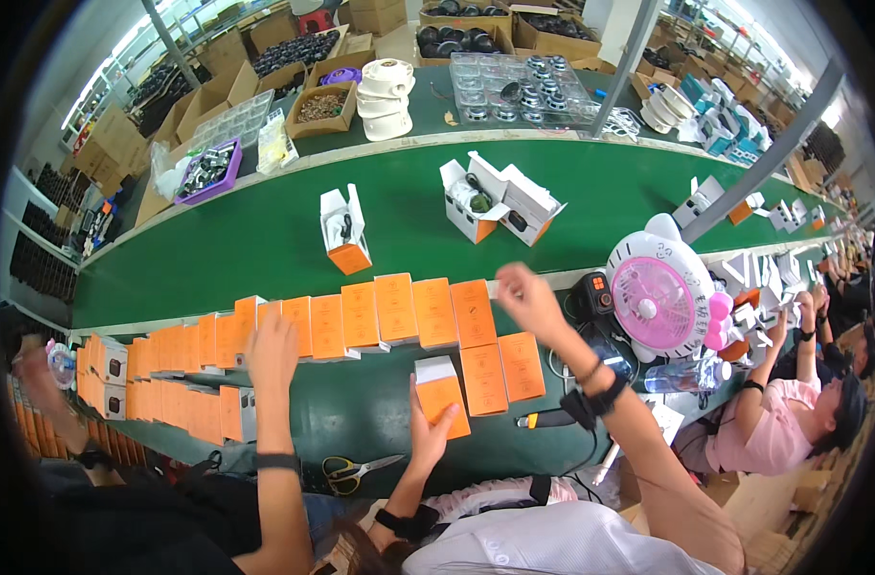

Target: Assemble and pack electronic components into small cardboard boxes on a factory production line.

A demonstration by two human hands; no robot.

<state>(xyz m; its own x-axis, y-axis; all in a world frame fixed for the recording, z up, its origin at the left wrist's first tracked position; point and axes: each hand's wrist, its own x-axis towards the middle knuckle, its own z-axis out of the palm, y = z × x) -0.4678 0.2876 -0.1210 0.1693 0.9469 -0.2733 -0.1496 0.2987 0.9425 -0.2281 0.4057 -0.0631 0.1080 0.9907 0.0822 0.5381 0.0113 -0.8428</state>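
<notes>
My left hand grips a small orange and white box, holding it upright over the dark green worktable. My right hand is raised above the far end of a row of orange boxes, its fingers curled with nothing visible in them. Two more orange boxes lie flat just below that hand. A black band sits on each of my wrists.
A co-worker's hand rests on the box row at left, beside stacked orange boxes. Open white boxes ride the green conveyor belt. Nearby are a pink fan, scissors, a water bottle and a person in pink.
</notes>
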